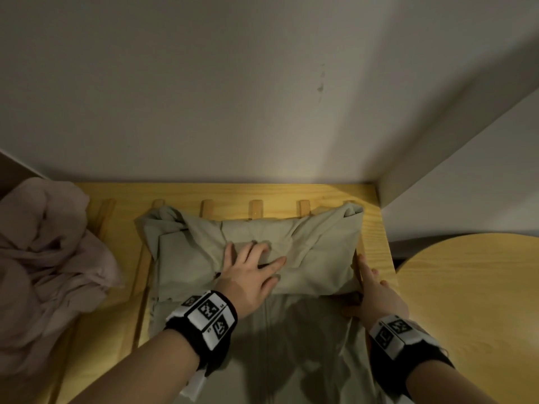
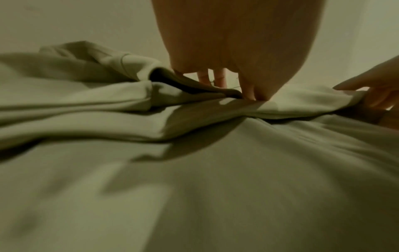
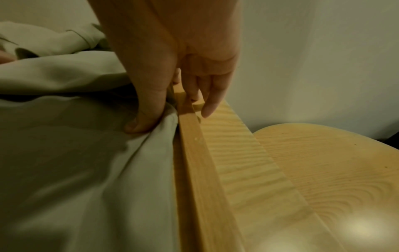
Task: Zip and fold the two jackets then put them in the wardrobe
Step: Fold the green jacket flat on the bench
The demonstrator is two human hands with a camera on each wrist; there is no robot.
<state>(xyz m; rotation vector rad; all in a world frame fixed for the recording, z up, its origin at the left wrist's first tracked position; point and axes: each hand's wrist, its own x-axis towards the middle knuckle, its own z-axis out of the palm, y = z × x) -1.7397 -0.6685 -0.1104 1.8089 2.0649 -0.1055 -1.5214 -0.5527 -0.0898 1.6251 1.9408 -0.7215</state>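
- While the person leans over the slatted wooden frame (image 1: 376, 228), the sage-green jacket (image 1: 315, 249) lies spread across it, its upper part folded over into a thick band near the wall and the lower body trailing back toward them.
- You can see a zipper line (image 1: 266, 322) running down the middle of that lower part; looks closed from here, but the light's dim, so can't swear to it.
- Left hand (image 1: 252, 265) lies flat on the middle of the folded band, fingers spread and straight, pressing the cloth down. Not gripping anything, just palm and fingers on fabric.
- Right hand (image 1: 376, 293) is at the jacket's right edge, right where cloth meets the frame's side rail (image 3: 194, 153). From the right wrist view the thumb (image 3: 146, 110) pushes into the fabric, while the fingers (image 3: 210, 102) hang loose and fairly straight over the rail. The thumb and fingers sit apart, so it's pressing rather than holding.
- The second jacket, a pinkish one (image 1: 49, 252), sits in a crumpled heap on the left end of the frame, well apart from both hands.
- A round wooden table (image 1: 472, 301) stands just beside the frame on the right.
- Both wrists wear black bands with square printed markers (image 1: 208, 310).
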